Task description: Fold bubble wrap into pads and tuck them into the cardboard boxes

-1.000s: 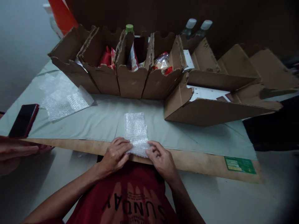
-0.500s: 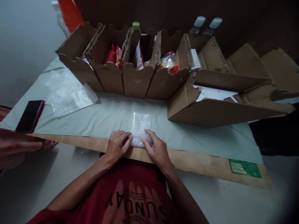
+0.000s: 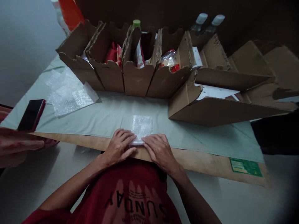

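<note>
A small folded piece of bubble wrap (image 3: pixel 142 126) lies flat near the table's front edge, straight ahead of me. Its near edge is partly covered by my hands. My left hand (image 3: pixel 121 143) rests its outstretched fingertips on the near left corner, thumb held apart below. On the near right corner, my right hand (image 3: pixel 160 150) has its fingers and thumb close together, gripping the folded edge. Whether anything is wrapped inside the fold, I cannot tell.
Loose bubble wrap sheets (image 3: pixel 70 96) lie at the left beside a phone (image 3: pixel 32 115). Another person's hand (image 3: pixel 20 146) is at the far left. Cardboard bins (image 3: pixel 137 79) with packets line the back; a larger cardboard box (image 3: pixel 224 113) stands right. Bottles (image 3: pixel 201 19) are behind.
The near edge of the bubble wrap has been folded over and pressed down. My left thumb has come off it, and my right fingers have lowered onto the near corner.
</note>
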Motion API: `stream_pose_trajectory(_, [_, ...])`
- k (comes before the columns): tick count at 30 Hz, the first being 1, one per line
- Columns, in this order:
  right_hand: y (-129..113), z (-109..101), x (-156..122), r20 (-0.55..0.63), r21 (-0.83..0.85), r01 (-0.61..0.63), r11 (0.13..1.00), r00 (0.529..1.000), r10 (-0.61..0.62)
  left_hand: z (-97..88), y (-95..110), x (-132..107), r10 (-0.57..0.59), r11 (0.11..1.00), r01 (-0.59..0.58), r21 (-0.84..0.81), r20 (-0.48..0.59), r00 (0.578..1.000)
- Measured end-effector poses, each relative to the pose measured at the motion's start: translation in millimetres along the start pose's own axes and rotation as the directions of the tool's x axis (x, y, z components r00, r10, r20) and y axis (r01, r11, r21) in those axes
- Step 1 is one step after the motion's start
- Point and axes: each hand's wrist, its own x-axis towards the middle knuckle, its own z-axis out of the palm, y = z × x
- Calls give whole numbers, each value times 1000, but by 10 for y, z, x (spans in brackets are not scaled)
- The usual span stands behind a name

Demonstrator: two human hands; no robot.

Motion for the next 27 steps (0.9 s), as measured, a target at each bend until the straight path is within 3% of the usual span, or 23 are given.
stream_pose_trajectory(4, [43,-53,40,63,187,-175,967,984,166,24,3,69,-177,982,178,-68,18,984])
stream_pose_trajectory(7, [31,-50,26,-84,94,-237,967,966,245,115,-30,197,-301,953,301,22,14,953])
stream_pose_trajectory(9, [-11,-42,5,-214,-62,-190,980,961,173,174,-58,274,-331,938,328,116,12,943])
stream_pose_trajectory(12, [-64,-10,19,-144,-201,-35,979,990,5,209,-82,330,-363,921,356,160,19,931])
stream_pose_trajectory(14, [-43,32,79,-58,-192,0,981,998,-11,186,-71,315,-398,914,398,75,-23,917])
stream_pose_trajectory(16, [23,73,153,-79,-105,-62,992,995,54,139,-24,263,-471,879,459,-128,-77,879])
stream_pose_trajectory(18, [82,93,200,-170,65,-156,986,971,165,92,62,197,-582,755,512,-410,-58,811])
stream_pose_trajectory(20, [86,93,200,-226,285,-240,928,924,309,71,180,154,-653,553,524,-648,54,756])
stream_pose_trajectory(23, [-23,110,131,-112,606,-311,732,878,465,98,365,182,-601,325,485,-812,218,769])
stream_pose_trajectory(25, [-111,149,76,-1,744,-323,584,875,485,137,459,238,-549,260,470,-844,271,791])
stream_pose_trajectory(27, [-157,183,31,21,776,-319,543,875,484,179,512,282,-542,244,458,-855,271,795])
